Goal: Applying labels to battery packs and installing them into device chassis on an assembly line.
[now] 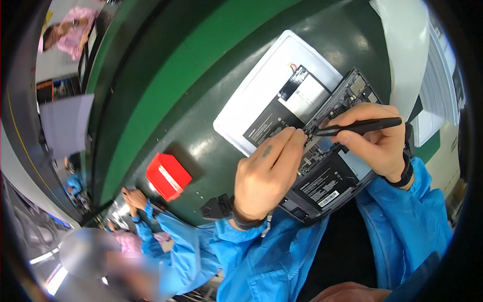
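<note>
An opened laptop base point(314, 151) lies slantwise before me, its circuit board and a black battery point(326, 185) with a white label exposed. Black tweezers point(363, 127) are pinched in my right hand point(378, 143), their tip down at the far edge of the board. Beside that tip, the fingers of my left hand point(269, 171) are pressed together against the laptop's far edge. Whatever lies under those fingertips is hidden.
Past the laptop, a white tray point(236, 108) holds a black and silver battery pack point(302, 95) with thin coloured wires. A red bin point(168, 176) stands left on the dark green table. Beyond it are a co-worker's hands point(135, 198). White plastic sheeting point(410, 45) hangs at right.
</note>
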